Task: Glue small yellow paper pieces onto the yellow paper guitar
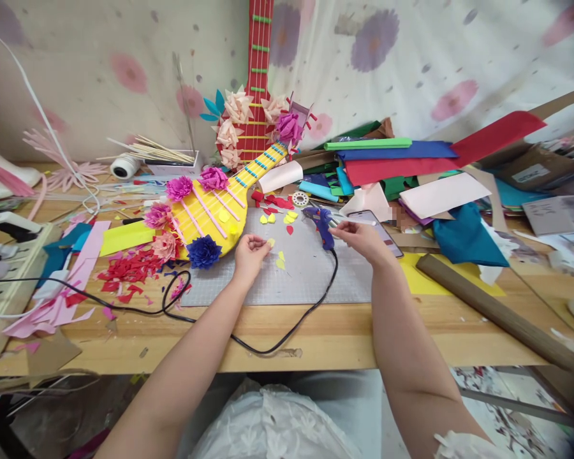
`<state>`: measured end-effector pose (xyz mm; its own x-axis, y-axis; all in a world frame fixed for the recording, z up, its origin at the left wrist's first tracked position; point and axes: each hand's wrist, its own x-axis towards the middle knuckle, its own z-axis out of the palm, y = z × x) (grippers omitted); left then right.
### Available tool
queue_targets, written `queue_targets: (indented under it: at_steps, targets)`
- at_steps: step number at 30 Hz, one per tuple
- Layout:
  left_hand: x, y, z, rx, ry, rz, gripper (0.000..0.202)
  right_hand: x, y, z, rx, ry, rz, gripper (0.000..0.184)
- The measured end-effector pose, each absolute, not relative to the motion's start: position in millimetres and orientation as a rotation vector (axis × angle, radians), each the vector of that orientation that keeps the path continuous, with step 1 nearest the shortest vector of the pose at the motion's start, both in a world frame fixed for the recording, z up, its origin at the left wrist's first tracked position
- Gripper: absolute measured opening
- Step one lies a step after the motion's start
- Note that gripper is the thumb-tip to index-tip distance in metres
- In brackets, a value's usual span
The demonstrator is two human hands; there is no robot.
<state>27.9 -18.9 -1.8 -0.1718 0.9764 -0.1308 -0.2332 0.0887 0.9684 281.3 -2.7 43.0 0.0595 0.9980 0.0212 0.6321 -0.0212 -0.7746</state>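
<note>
A: Right, from my feed the left hand sits on the grey cutting mat, just in front of the yellow paper guitar; its fingers are pinched nearly closed on a small yellow paper petal; what do you read on the other side?

B: I see the right hand further right on the same mat; its fingers are curled loosely round the rear of the blue hot glue gun, touching it; I cannot tell how firm that hold is; a pale glue stick pokes out of the gun's back, over the hand.

A: Agreed; the gun's black cord loops off the mat, runs along the table edge and curls away leftward; more yellow petals lie on the mat between the two hands, others sit near red paper hearts further back.

B: I make out a smartphone lying flat just behind the right hand; to its right there is a heap of coloured paper sheets and a brown cardboard tube lying slantwise.

A: On my left, red paper scraps lie scattered beside the guitar's body, whose rim carries pink, magenta and blue paper flowers; a red paper guitar stands upright against the flowered cloth.
</note>
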Motion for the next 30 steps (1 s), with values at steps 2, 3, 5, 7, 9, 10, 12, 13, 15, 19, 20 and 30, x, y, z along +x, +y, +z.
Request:
queue_targets:
  at_steps: [2,3,5,7,9,10,12,13,15,19,20,30]
  targets:
    - [28.7,-18.1,-2.1,0.845,1.232,1.368,0.029,274.2,6.3,33.4,-1.741,-1.560,0.495,0.043]
    - [29.2,-17.8,-2.3,0.839,1.236,1.373,0.029,268.2,10.8,28.8,-1.722,-1.561,0.437,0.045]
    - [30.0,-17.6,-2.9,0.835,1.240,1.381,0.029,254.9,18.3,20.8,-1.720,-1.608,0.425,0.042]
    - [30.6,-17.7,-3.4,0.832,1.244,1.392,0.030,244.4,22.6,15.5,-1.795,-1.638,0.443,0.039]
    - [30.2,-17.6,-3.8,0.829,1.247,1.403,0.030,239.2,23.2,13.5,-1.885,-1.583,0.408,0.040]
    - [29.4,-17.4,-4.1,0.829,1.252,1.410,0.030,238.5,22.0,13.9,-1.901,-1.525,0.386,0.041]
    - [26.8,-16.6,-4.6,0.848,1.279,1.425,0.029,239.1,16.5,17.7,-1.828,-1.410,0.424,0.043]
    - [25.1,-15.9,-5.0,0.871,1.297,1.433,0.027,239.7,12.3,20.8,-1.745,-1.368,0.497,0.045]
    - [21.3,-14.4,-5.9,0.921,1.324,1.451,0.023,239.6,1.9,28.4,-1.544,-1.360,0.721,0.046]
    - [16.7,-12.1,-7.4,0.953,1.317,1.465,0.021,230.8,-16.9,40.5,-1.403,-1.558,1.088,0.042]
    - [16.4,-11.9,-7.7,0.954,1.316,1.463,0.021,227.6,-19.4,41.8,-1.431,-1.601,1.126,0.040]
    - [17.7,-12.3,-9.4,0.946,1.318,1.461,0.022,214.7,-19.3,35.7,-1.550,-1.686,1.065,0.039]
